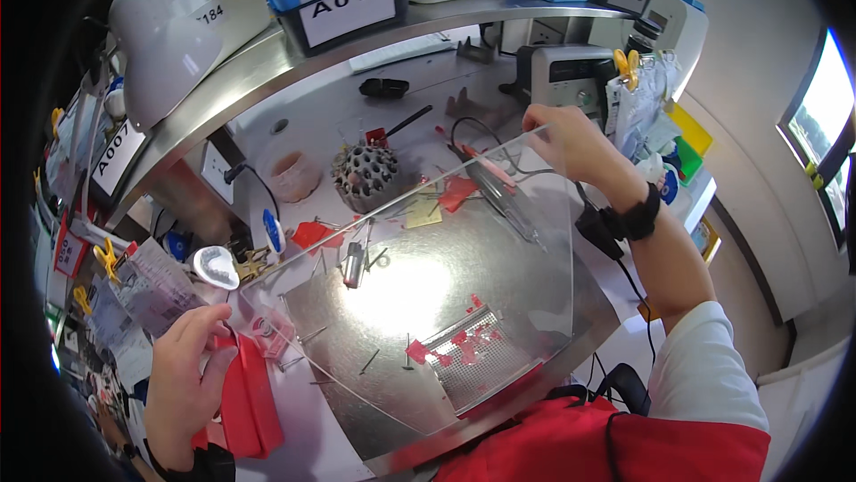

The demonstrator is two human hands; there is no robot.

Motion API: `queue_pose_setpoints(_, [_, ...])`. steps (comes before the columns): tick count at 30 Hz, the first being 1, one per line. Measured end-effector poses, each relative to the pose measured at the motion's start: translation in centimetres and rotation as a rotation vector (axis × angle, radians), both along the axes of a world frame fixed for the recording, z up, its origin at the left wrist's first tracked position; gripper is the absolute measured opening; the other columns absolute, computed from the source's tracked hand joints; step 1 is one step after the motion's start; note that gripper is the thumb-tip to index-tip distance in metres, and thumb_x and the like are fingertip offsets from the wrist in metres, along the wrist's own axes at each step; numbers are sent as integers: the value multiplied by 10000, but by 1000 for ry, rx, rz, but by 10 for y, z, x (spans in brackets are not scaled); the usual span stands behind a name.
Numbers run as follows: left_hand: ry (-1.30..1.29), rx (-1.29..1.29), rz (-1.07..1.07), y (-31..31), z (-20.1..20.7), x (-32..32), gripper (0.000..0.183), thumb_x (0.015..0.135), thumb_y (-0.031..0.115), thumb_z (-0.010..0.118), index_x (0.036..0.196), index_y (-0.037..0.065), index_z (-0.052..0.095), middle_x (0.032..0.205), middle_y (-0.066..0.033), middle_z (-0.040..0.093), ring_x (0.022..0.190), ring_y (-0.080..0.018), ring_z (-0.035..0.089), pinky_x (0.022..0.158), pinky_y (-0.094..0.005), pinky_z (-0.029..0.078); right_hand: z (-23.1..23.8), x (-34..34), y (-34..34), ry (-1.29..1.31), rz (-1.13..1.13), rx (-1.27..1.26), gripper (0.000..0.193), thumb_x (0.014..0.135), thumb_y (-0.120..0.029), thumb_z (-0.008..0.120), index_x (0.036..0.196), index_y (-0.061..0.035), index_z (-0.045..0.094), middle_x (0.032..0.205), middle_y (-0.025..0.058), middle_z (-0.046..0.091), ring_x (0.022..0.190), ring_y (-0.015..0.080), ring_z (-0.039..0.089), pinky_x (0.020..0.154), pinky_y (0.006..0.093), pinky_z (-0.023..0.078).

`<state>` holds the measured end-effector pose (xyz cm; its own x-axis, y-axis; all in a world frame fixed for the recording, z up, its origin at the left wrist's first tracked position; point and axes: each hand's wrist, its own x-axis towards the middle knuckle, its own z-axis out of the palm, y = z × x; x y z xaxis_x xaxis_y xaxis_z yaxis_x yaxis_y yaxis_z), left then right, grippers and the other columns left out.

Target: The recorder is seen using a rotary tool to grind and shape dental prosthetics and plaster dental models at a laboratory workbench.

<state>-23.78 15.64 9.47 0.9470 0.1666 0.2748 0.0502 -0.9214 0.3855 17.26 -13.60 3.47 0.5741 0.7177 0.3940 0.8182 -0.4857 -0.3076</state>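
Right hand (580,148) pinching a clear sheet's (428,295) corner, left hand (187,370) curled, cannot tell whether pinching, red box (250,397) just right of it, perforated metal plate (468,379) farther right

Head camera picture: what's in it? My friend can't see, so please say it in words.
A clear sheet is over a shiny metal surface, its far right corner pinched by a person's right hand; the left hand is near its left end, beside a red object. Red scraps and a perforated metal plate show through the sheet.

Pale wall (749,54); bright window (822,112)
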Motion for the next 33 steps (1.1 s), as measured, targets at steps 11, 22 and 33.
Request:
queue_pose_setpoints(11, [175,-340,457,47,-17,-165,393,854,192,698,1201,22,627,1335,-126,581,1248,-251,543,1011,-356,446,-27,25,3,189,33,-310,139,795,-121,667,856,-10,726,864,220,704,845,395,684,772,450,537])
queue_pose_setpoints(22, [47,68,513,-12,-51,-190,134,752,122,750,851,36,724,805,-137,710,758,-328,676,710,-396,524,-83,30,5,-221,122,-263,98,774,-80,613,838,-15,649,839,215,669,768,435,640,708,526,492])
queue_pose_setpoints(33, [-267,14,469,-74,-41,-173,248,827,130,781,1015,-2,687,978,-137,720,838,-249,710,650,-325,536,-39,-36,-53,428,141,366,314,891,-75,622,1195,3,610,732,24,538,646,87,505,595,241,409])
